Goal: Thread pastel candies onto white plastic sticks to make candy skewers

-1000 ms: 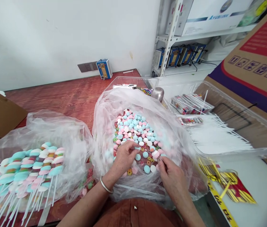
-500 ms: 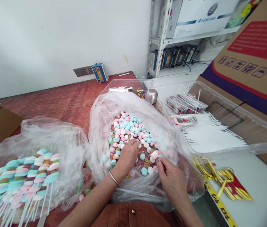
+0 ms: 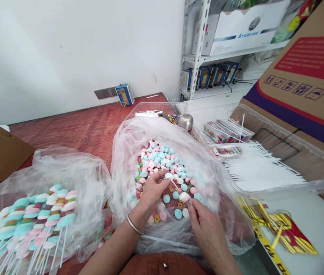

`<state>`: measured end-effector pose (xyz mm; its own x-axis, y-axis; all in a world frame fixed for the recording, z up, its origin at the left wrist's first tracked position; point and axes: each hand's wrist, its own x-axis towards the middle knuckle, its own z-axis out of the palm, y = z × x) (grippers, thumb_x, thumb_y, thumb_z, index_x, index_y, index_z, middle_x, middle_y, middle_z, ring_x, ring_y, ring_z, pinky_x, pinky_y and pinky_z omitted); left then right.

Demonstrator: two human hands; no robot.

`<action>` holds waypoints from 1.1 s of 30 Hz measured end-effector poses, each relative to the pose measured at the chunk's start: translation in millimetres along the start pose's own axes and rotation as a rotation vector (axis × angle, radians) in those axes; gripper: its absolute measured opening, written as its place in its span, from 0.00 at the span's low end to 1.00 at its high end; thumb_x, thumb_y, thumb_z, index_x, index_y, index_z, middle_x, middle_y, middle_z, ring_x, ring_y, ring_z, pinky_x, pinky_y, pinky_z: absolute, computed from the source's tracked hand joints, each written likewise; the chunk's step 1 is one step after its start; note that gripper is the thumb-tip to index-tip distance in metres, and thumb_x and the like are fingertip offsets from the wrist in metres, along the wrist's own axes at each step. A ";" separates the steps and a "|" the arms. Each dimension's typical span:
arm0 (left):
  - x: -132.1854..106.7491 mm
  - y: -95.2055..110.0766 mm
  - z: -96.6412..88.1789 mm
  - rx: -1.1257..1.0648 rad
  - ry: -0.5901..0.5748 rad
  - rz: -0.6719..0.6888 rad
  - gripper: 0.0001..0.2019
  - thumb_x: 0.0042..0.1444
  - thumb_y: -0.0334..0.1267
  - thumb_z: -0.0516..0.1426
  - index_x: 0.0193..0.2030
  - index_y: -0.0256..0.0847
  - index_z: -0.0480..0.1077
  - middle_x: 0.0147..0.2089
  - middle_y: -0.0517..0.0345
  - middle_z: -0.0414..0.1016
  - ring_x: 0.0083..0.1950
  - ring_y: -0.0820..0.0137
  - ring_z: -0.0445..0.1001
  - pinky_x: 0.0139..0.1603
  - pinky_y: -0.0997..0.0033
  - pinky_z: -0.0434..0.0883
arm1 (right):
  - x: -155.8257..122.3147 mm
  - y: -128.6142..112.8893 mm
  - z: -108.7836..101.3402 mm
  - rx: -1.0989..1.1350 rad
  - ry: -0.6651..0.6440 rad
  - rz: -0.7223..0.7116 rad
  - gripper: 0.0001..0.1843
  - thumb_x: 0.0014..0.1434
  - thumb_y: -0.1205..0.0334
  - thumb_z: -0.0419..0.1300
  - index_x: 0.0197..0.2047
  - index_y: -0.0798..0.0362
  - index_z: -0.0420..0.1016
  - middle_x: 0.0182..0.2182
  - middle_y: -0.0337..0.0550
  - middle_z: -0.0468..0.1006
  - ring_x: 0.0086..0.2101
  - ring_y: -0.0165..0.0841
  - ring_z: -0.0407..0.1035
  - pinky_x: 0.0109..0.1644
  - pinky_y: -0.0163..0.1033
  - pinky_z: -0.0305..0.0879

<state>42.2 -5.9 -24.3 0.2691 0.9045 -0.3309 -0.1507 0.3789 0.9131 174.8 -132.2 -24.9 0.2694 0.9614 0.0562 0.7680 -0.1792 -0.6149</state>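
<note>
A clear plastic bag (image 3: 127,145) in front of me holds a heap of loose pink, blue and white round candies (image 3: 162,160) and small ring candies. My left hand (image 3: 152,189) is inside the bag, fingers pinched on a white candy at the tip of a thin stick. My right hand (image 3: 203,219) is closed low on that thin white stick (image 3: 180,191), which carries candies. On the left, a second plastic bag (image 3: 64,168) holds several finished candy skewers (image 3: 32,217) lying side by side.
A clear plastic bin (image 3: 288,133) on the right holds a pile of white sticks (image 3: 259,168) and packets. Yellow-red wrappers (image 3: 282,229) lie by it. Cardboard boxes stand far left and right. A metal shelf (image 3: 199,46) stands at the back by the red wooden table (image 3: 87,122).
My left hand drew back from the heap and now pinches a white candy at the stick's tip. The right hand stayed low on the stick. The view tilted slightly.
</note>
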 end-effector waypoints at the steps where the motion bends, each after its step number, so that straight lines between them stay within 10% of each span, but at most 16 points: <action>1: -0.9 -0.4 0.4 0.002 0.010 -0.005 0.21 0.47 0.37 0.66 0.50 0.38 0.73 0.40 0.53 0.80 0.37 0.71 0.78 0.41 0.70 0.74 | 0.5 -0.2 -0.1 -0.010 -0.006 0.002 0.19 0.68 0.55 0.42 0.33 0.50 0.69 0.23 0.41 0.77 0.23 0.34 0.70 0.27 0.34 0.55; 17: -10.7 -4.7 2.6 0.413 -0.058 0.218 0.16 0.52 0.35 0.58 0.48 0.38 0.76 0.28 0.60 0.75 0.28 0.74 0.71 0.28 0.76 0.67 | 0.8 -4.1 8.6 -0.157 -0.009 0.013 0.19 0.66 0.58 0.43 0.30 0.50 0.70 0.19 0.42 0.76 0.20 0.33 0.68 0.26 0.37 0.44; 33: -47.5 -14.9 11.6 0.733 -0.048 0.622 0.19 0.59 0.23 0.51 0.50 0.44 0.76 0.49 0.55 0.78 0.51 0.68 0.75 0.55 0.66 0.72 | 2.9 -3.4 25.3 0.246 0.015 0.065 0.20 0.66 0.50 0.44 0.29 0.51 0.67 0.21 0.39 0.72 0.22 0.32 0.63 0.27 0.34 0.54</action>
<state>42.7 -56.8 -19.4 0.3824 0.8874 0.2576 0.3485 -0.3967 0.8492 158.2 -123.5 -42.6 0.3235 0.9460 0.0211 0.5846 -0.1823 -0.7906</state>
